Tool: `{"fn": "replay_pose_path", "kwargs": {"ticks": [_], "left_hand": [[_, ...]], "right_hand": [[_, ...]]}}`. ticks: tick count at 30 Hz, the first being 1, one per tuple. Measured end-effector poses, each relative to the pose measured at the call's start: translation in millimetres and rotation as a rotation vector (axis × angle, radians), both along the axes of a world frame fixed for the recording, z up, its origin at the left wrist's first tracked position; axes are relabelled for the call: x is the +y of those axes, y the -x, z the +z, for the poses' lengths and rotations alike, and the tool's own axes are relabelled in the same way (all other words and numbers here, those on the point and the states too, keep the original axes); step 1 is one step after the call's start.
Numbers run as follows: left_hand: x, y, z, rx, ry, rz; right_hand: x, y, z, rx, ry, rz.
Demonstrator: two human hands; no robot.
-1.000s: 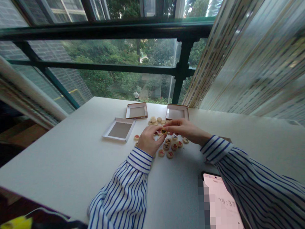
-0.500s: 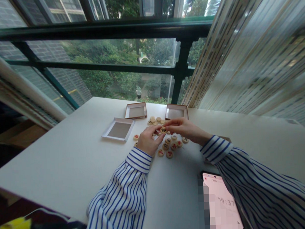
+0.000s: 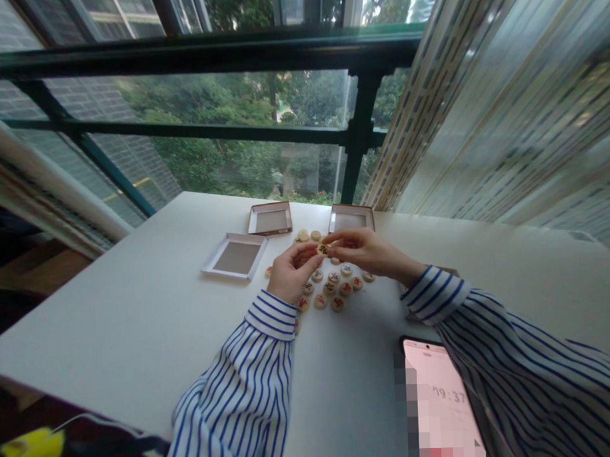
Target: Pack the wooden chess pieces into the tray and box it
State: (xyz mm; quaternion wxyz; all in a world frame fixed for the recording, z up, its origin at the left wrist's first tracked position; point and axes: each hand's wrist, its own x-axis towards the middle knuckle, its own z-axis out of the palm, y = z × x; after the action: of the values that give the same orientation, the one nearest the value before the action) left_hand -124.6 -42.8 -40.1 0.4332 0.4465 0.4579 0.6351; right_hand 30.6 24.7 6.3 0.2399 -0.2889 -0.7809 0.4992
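Observation:
Both my hands meet above a scatter of round wooden game discs (image 3: 334, 289) on the white table (image 3: 138, 314). My right hand (image 3: 366, 250) pinches one disc with a black mark (image 3: 323, 249) between thumb and fingertips. The fingertips of my left hand (image 3: 291, 274) curl up beside that same disc, touching or nearly touching it. Several discs with red or black marks lie just below my hands, and a few plain ones (image 3: 305, 236) lie behind them.
Three shallow open box trays sit at the back: a white-rimmed tray (image 3: 236, 257) at left, a brown tray (image 3: 270, 218) in the middle, another brown tray (image 3: 350, 217) at right. A phone (image 3: 441, 400) lies near the front edge. A window railing and a curtain stand behind the table.
Both hands have lifted slightly with the black-marked disc still pinched between them. My left hand has opened a little, uncovering a few more discs beneath it.

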Motion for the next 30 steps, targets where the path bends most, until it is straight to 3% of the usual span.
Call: {"fn": "replay_pose_path", "kwargs": {"ticks": [14,23,30], "left_hand": [[-1,1,2.7,-0.03,0.077,0.01],[3,8,1.8,0.061,0.138,0.219],[3,8,1.4,0.141,0.134,0.268]], "right_hand": [[-4,0,6.6,-0.317,-0.591,-0.026],[2,-1,2.1,-0.653,-0.7,-0.052],[7,4,-6.7,-0.855,-0.725,-0.007]]}}
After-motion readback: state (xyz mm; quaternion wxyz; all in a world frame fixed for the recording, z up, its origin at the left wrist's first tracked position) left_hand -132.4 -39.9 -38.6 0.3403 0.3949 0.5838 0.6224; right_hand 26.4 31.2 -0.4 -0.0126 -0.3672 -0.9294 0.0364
